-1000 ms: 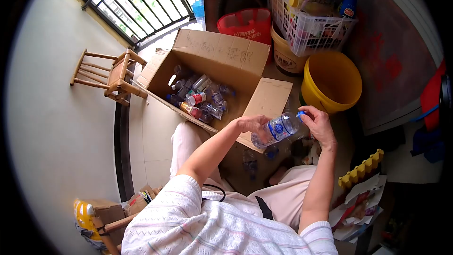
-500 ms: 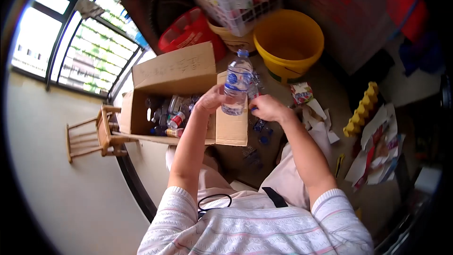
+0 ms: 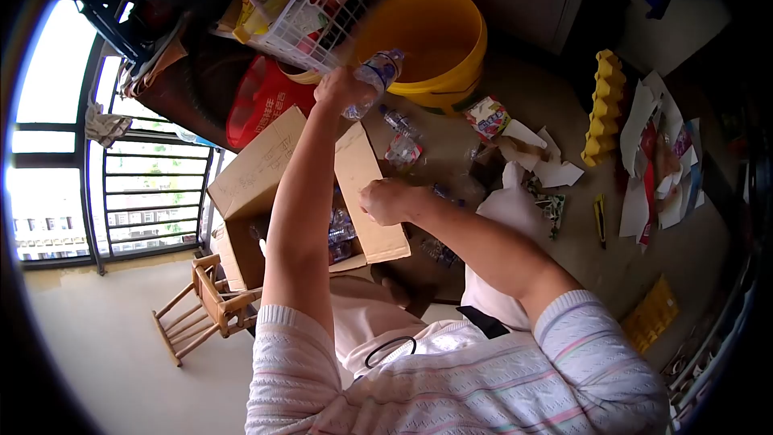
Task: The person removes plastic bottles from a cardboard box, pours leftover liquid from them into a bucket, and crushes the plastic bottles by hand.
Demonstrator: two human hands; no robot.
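My left hand (image 3: pixel 341 90) is wrapped round a clear plastic bottle (image 3: pixel 375 80) with a blue-and-white label. The bottle is tilted, its neck toward the yellow bucket (image 3: pixel 471 48) and overlapping the bucket's near rim in view. My right hand (image 3: pixel 386 201) is closed, fingers curled, in front of the flap of the cardboard box (image 3: pixel 366 229); whatever it may hold is hidden. Several plastic bottles (image 3: pixel 341 225) lie inside the box, partly covered by my left arm. More clear bottles (image 3: pixel 400 122) lie on the floor beyond the flap.
A white basket (image 3: pixel 310 32) full of items and a red tub (image 3: pixel 262 105) stand at the back. To the right are torn packaging (image 3: pixel 636 161), a yellow egg tray (image 3: pixel 604 109) and a yellow cutter (image 3: pixel 600 221). A small wooden stool (image 3: pixel 211 302) stands on the left.
My left hand has carried the bottle forward, from upright between my hands to tilted by the bucket. My right hand has separated from the bottle and stayed nearer my body. The view has shifted.
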